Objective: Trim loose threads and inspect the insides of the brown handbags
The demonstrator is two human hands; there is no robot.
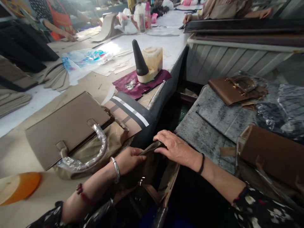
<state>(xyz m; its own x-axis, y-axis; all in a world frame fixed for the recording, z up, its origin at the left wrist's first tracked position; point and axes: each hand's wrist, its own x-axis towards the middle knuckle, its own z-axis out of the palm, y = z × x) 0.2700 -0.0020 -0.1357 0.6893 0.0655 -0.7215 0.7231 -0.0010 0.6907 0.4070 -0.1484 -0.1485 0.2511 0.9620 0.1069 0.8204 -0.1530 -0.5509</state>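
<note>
Between my hands is the brown edge of a handbag (150, 148); its dark, loose body hangs low in front of me, partly in shadow. My left hand (131, 161) grips one end of this edge, fingers closed over it. At the other end, my right hand (174, 148) pinches it between thumb and fingers. A second taupe handbag (68, 126) lies on the table beside my left hand, its handle (101, 139) wrapped in clear plastic. Past my hands, a striped panel (130, 110) lies at the table edge.
A black cone-topped glue pot (140, 60) and a yellowed container (153, 58) stand on maroon material (121, 83). An orange tape roll (26, 186) is at left. Brown bags (228, 91) rest on a grey surface (213, 126) at right. Co-workers' hands (187, 19) show farther back.
</note>
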